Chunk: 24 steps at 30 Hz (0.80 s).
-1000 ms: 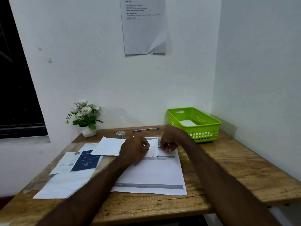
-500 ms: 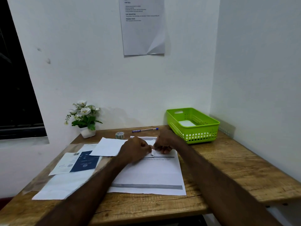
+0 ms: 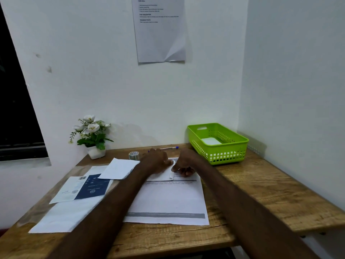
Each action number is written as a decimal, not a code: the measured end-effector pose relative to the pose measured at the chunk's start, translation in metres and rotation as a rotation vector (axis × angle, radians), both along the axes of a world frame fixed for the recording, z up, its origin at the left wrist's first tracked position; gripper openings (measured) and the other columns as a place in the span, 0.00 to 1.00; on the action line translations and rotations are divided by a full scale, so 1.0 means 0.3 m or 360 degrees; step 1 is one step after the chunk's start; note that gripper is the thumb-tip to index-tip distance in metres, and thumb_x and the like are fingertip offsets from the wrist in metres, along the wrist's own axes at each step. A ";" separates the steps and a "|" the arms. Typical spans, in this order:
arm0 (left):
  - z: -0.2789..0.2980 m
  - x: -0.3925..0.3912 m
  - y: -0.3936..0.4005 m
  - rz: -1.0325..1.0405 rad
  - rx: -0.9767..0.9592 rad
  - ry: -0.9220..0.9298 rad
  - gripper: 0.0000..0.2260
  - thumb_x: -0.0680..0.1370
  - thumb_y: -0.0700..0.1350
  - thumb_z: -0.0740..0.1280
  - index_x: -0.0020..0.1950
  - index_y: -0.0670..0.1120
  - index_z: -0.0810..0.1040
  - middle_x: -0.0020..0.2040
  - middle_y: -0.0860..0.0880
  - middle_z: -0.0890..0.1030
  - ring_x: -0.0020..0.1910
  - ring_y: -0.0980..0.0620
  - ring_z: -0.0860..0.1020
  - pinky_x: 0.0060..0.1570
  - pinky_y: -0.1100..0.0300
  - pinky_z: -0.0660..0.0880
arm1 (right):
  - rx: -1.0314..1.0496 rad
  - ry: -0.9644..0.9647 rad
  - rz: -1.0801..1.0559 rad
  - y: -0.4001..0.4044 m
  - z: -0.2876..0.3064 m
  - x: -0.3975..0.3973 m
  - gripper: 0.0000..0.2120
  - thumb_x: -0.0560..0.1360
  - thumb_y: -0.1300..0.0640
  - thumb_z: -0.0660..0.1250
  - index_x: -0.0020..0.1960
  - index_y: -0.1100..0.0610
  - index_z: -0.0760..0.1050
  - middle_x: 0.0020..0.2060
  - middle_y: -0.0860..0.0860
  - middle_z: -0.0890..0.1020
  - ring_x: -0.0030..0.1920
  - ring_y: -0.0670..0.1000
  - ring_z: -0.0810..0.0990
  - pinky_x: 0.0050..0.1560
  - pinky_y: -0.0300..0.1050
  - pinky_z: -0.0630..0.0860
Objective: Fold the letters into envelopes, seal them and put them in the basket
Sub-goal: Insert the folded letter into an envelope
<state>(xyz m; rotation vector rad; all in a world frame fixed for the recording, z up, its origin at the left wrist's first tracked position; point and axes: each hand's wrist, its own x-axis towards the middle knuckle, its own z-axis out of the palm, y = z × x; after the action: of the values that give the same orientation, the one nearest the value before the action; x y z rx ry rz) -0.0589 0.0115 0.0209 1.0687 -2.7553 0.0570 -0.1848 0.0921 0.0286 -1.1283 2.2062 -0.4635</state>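
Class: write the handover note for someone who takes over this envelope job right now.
Left hand presses flat on the white envelope. Right hand pinches its right end, where the flap is.
The envelope lies on a printed letter; the tape roll is behind.
Done: one white item already in the green basket.
Left: seal this envelope, put it in the basket, then the other sheets.

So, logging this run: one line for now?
left hand presses envelope | right hand pinches its flap | basket holds one envelope

Lime-green perforated basket [image 3: 222, 152], navy-and-white booklet [image 3: 82, 188], white letter [image 3: 168, 200] with a grey band.
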 end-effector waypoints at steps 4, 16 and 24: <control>-0.008 -0.034 -0.022 0.0031 -0.0006 -0.0046 0.22 0.81 0.62 0.61 0.62 0.47 0.79 0.66 0.43 0.78 0.67 0.40 0.73 0.65 0.46 0.71 | -0.0034 -0.0072 0.0040 -0.004 -0.001 -0.021 0.16 0.82 0.57 0.67 0.37 0.59 0.69 0.33 0.52 0.72 0.15 0.44 0.72 0.18 0.34 0.72; -0.050 -0.022 -0.075 -0.0162 0.0395 0.0692 0.14 0.77 0.52 0.72 0.33 0.49 0.77 0.32 0.52 0.75 0.32 0.57 0.71 0.38 0.58 0.65 | -0.0057 -0.0157 -0.0005 -0.001 -0.003 -0.015 0.14 0.80 0.58 0.70 0.39 0.61 0.70 0.35 0.54 0.73 0.32 0.49 0.73 0.20 0.36 0.75; 0.000 0.018 -0.080 -0.0345 0.0451 0.1066 0.05 0.76 0.50 0.74 0.41 0.53 0.86 0.44 0.52 0.85 0.47 0.52 0.82 0.50 0.51 0.76 | -0.0751 -0.0379 -0.0076 0.070 0.048 -0.028 0.10 0.74 0.53 0.73 0.44 0.60 0.80 0.28 0.53 0.73 0.25 0.50 0.70 0.25 0.36 0.66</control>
<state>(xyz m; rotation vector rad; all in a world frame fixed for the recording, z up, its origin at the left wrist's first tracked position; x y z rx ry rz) -0.0535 -0.0124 0.0208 0.6642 -2.2691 -0.6186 -0.1933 0.1131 0.0429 -1.1803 1.9680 -1.1226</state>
